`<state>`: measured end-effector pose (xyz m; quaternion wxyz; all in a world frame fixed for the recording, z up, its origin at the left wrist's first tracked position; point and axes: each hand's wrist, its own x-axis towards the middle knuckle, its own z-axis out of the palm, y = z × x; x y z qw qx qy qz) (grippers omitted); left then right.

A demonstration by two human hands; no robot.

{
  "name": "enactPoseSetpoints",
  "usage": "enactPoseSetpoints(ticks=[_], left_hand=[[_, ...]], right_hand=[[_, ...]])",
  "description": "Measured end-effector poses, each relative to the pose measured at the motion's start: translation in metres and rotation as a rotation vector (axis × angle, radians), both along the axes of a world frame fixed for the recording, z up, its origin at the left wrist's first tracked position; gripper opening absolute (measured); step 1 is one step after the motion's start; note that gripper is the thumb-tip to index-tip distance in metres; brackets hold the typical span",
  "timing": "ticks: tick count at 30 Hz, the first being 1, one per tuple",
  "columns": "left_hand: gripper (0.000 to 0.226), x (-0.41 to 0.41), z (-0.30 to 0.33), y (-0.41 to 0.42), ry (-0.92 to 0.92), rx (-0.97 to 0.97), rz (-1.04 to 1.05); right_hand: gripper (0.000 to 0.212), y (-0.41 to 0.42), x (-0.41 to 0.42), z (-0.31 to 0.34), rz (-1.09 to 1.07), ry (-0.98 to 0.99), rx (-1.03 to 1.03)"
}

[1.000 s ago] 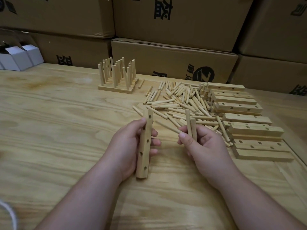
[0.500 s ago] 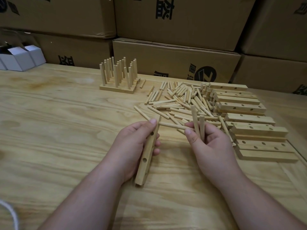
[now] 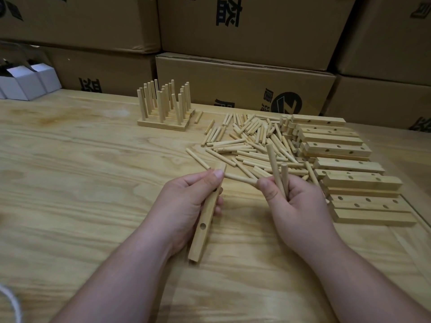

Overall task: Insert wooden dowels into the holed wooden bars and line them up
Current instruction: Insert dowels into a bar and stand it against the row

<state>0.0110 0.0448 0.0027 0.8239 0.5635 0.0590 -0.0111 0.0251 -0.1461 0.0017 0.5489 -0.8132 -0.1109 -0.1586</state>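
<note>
- Left hand (image 3: pixel 186 203) grips the holed bar (image 3: pixel 206 213), fingers curled round its upper half; its long axis runs near to far, top hole hidden by the thumb.
- A dowel (image 3: pixel 240 178) lies crosswise, one end at the bar's top, the other pinched by the right hand (image 3: pixel 293 206), which is nearer it.
- Two spare dowels (image 3: pixel 278 176) stand in that fist.
- On the surface (image 3: pixel 81 159): finished bars (image 3: pixel 165 108) far left, loose dowels (image 3: pixel 254 141) and empty bars (image 3: pixel 349 169) right.

Soft, even overhead light is cast; faint shadows are seen; edges toward 3 and 9 o'clock are bowed.
</note>
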Motion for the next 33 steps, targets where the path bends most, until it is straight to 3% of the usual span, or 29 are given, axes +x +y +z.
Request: enactPoseSetpoints(ticks=[2,7,14,18,23,28,33], left_hand=[[0.040,0.000,-0.001,0.001,-0.014,0.060,0.007],[0.022,0.003,-0.005,-0.004,-0.030,0.106,-0.034],[0.034,0.008,0.001,-0.001,0.069,-0.126,0.093],[0.036,0.009,0.002,0.000,0.078,-0.192,0.046],[0.037,0.010,0.001,0.001,0.084,-0.261,0.000],[0.042,0.010,0.001,0.002,0.072,-0.313,-0.044],[0.039,0.010,0.002,0.002,0.067,-0.323,-0.034]], right_hand=[[0.025,0.002,0.000,0.000,-0.021,0.014,0.042],[0.024,0.005,0.004,-0.004,-0.017,-0.006,0.173],[0.023,0.001,0.008,-0.008,0.039,0.094,0.264],[0.029,0.003,0.007,-0.014,0.160,0.177,0.190],[0.015,0.007,0.008,-0.015,0.161,0.142,0.068],[0.044,0.008,0.002,-0.009,0.246,0.059,0.067],[0.021,0.014,-0.002,-0.010,0.275,0.065,-0.006]])
